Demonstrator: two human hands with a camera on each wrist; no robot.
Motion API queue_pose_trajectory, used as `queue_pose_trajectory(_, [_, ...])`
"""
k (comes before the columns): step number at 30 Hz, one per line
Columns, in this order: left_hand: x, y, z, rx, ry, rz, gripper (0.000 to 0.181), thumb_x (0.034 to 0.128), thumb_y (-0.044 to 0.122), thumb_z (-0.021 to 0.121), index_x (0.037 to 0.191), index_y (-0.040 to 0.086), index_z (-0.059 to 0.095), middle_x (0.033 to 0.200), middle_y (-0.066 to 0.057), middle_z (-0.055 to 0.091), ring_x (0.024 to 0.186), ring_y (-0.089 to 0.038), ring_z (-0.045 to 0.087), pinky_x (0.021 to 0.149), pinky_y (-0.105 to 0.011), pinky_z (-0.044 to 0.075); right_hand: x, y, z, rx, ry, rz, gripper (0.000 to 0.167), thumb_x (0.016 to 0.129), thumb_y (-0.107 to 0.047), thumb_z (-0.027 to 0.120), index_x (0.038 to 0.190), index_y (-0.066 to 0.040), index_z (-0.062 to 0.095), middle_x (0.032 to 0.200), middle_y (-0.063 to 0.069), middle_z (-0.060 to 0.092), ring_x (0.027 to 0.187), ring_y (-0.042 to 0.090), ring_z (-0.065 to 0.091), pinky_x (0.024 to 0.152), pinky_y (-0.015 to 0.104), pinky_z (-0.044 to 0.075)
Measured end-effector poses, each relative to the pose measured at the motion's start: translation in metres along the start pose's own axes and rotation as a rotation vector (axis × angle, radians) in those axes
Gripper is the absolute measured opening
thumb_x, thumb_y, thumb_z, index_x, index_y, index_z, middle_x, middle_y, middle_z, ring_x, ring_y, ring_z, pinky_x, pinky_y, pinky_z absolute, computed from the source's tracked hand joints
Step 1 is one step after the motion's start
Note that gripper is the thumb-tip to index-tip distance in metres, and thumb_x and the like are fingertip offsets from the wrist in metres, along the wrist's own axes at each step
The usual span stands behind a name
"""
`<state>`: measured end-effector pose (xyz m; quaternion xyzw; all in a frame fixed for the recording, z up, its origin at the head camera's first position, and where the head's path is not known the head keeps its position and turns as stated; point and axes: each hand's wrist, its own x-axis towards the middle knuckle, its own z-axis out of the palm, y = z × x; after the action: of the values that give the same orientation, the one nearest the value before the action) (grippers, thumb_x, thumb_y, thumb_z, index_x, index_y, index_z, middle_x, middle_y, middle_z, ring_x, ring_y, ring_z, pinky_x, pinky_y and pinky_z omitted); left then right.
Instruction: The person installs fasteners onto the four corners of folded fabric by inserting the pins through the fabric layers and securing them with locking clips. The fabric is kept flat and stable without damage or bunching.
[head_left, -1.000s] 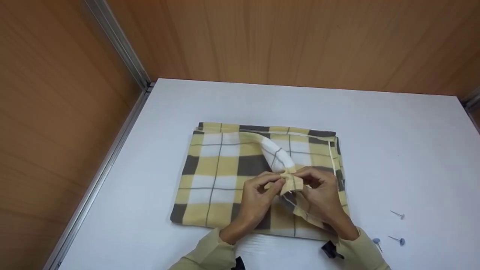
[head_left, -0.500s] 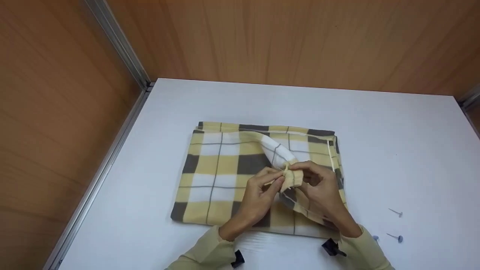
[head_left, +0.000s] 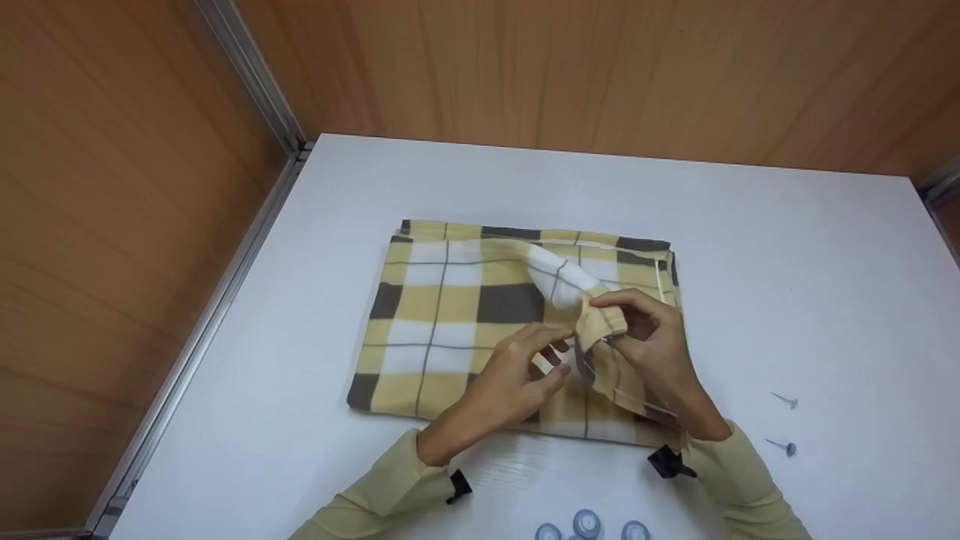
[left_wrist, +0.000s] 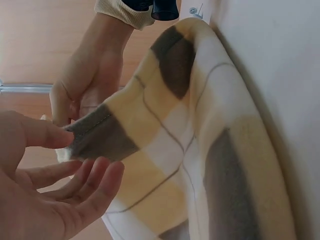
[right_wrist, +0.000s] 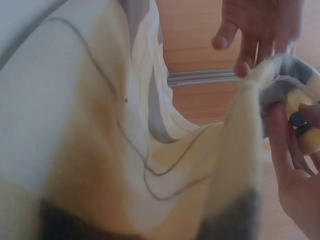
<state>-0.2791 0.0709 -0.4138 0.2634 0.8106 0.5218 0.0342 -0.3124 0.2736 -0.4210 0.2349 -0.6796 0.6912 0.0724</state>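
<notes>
A folded plaid blanket [head_left: 450, 330] in yellow, white and dark grey lies on the table, one corner lifted and bunched. My right hand [head_left: 656, 349] pinches that raised corner between thumb and fingers. In the right wrist view, a small blue-green round head [right_wrist: 297, 119] shows by the right thumb, against the cloth; whatever is attached to it is hidden. My left hand [head_left: 517, 371] is just left of the corner, fingers loosely spread, holding nothing. In the left wrist view, its index fingertip [left_wrist: 62, 137] meets or nearly touches the dark hem.
Two pins, one with a pale head [head_left: 785, 400] and one with a blue head [head_left: 787, 449], lie on the white table [head_left: 810, 300] at right. Several round grey-blue caps [head_left: 587, 523] sit at the near edge. Wooden panels [head_left: 600, 75] stand behind and left.
My left hand has let go of the bunched corner and drawn slightly left, its fingers spreading. The right hand keeps its pinch. The head view has tilted down, bringing the round caps into sight.
</notes>
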Motion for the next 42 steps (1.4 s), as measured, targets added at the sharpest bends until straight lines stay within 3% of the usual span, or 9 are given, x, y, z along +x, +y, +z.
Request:
queue_pose_trajectory(5, [-0.021, 0.002, -0.002, 0.133, -0.152, 0.004, 0.019, 0.0869, 0.008, 0.065, 0.106, 0.006, 0.066, 0.094, -0.002, 0.064, 0.077, -0.007, 0.059, 0.066, -0.019, 0.052, 0.002, 0.000, -0.004, 0.012, -0.014, -0.007, 0.024, 0.081, 0.017, 0.061, 0.104, 0.012, 0.061, 0.107, 0.023, 0.058, 0.102, 0.027, 0.061, 0.085, 0.030, 0.052])
queue_pose_trajectory(13, [-0.065, -0.005, 0.013, 0.464, -0.570, 0.151, 0.025, 0.0760, 0.031, 0.079, 0.096, 0.020, 0.068, 0.084, 0.011, 0.059, 0.069, 0.004, 0.049, 0.054, -0.011, 0.037, 0.000, 0.000, -0.008, 0.017, -0.044, -0.013, 0.022, 0.083, 0.015, 0.061, 0.104, 0.014, 0.059, 0.107, 0.018, 0.057, 0.103, 0.027, 0.059, 0.082, 0.030, 0.053])
queue_pose_trajectory(16, [-0.072, -0.010, 0.021, 0.529, -0.647, 0.172, 0.031, 0.0727, 0.036, 0.080, 0.098, 0.023, 0.068, 0.085, 0.012, 0.055, 0.070, 0.003, 0.047, 0.051, -0.013, 0.034, 0.001, 0.001, -0.008, 0.049, -0.031, -0.007, 0.021, 0.082, 0.016, 0.061, 0.103, 0.015, 0.058, 0.106, 0.020, 0.056, 0.102, 0.027, 0.060, 0.079, 0.029, 0.054])
queue_pose_trajectory(21, [-0.078, -0.019, 0.035, 0.487, -0.715, 0.172, 0.026, 0.0786, 0.030, 0.076, 0.103, 0.023, 0.070, 0.089, 0.012, 0.059, 0.071, 0.005, 0.048, 0.053, -0.012, 0.036, 0.001, 0.002, -0.007, 0.080, -0.012, 0.008, 0.021, 0.081, 0.017, 0.061, 0.102, 0.016, 0.058, 0.105, 0.024, 0.055, 0.099, 0.027, 0.061, 0.077, 0.028, 0.054])
queue_pose_trajectory(27, [-0.081, -0.024, 0.038, 0.387, -0.731, 0.138, 0.017, 0.0845, 0.023, 0.072, 0.101, 0.019, 0.072, 0.087, 0.013, 0.063, 0.069, 0.007, 0.049, 0.056, -0.008, 0.039, 0.001, 0.001, -0.005, 0.076, -0.012, 0.002, 0.021, 0.082, 0.016, 0.061, 0.102, 0.015, 0.058, 0.104, 0.024, 0.055, 0.098, 0.026, 0.062, 0.077, 0.029, 0.054])
queue_pose_trajectory(31, [-0.080, -0.024, 0.034, 0.284, -0.702, 0.037, 0.017, 0.0806, 0.012, 0.074, 0.097, 0.016, 0.072, 0.082, 0.015, 0.063, 0.068, 0.006, 0.052, 0.058, -0.008, 0.043, 0.001, 0.002, -0.005, 0.063, -0.014, -0.008, 0.021, 0.082, 0.017, 0.061, 0.103, 0.014, 0.059, 0.104, 0.024, 0.055, 0.097, 0.026, 0.062, 0.076, 0.028, 0.055])
queue_pose_trajectory(34, [-0.078, -0.025, 0.030, 0.203, -0.640, 0.012, 0.020, 0.0759, 0.005, 0.074, 0.093, 0.014, 0.070, 0.079, 0.015, 0.062, 0.068, 0.006, 0.054, 0.059, -0.008, 0.045, 0.001, 0.003, -0.005, 0.059, -0.019, -0.012, 0.022, 0.082, 0.017, 0.061, 0.103, 0.014, 0.059, 0.103, 0.025, 0.055, 0.097, 0.026, 0.062, 0.075, 0.028, 0.055])
queue_pose_trajectory(39, [-0.071, -0.030, 0.024, 0.110, -0.494, 0.084, 0.022, 0.0717, -0.001, 0.072, 0.090, 0.010, 0.066, 0.082, 0.010, 0.064, 0.073, 0.007, 0.056, 0.064, -0.008, 0.047, 0.001, 0.004, -0.007, 0.035, -0.030, -0.006, 0.022, 0.083, 0.015, 0.062, 0.104, 0.013, 0.059, 0.104, 0.024, 0.055, 0.098, 0.026, 0.061, 0.076, 0.029, 0.054])
queue_pose_trajectory(42, [-0.066, -0.029, 0.019, 0.058, -0.382, 0.076, 0.023, 0.0714, -0.003, 0.071, 0.089, 0.010, 0.065, 0.087, 0.007, 0.065, 0.076, 0.005, 0.059, 0.067, -0.013, 0.050, 0.001, 0.003, -0.007, 0.019, -0.036, 0.001, 0.021, 0.084, 0.012, 0.062, 0.105, 0.012, 0.059, 0.105, 0.022, 0.055, 0.098, 0.025, 0.061, 0.077, 0.030, 0.054])
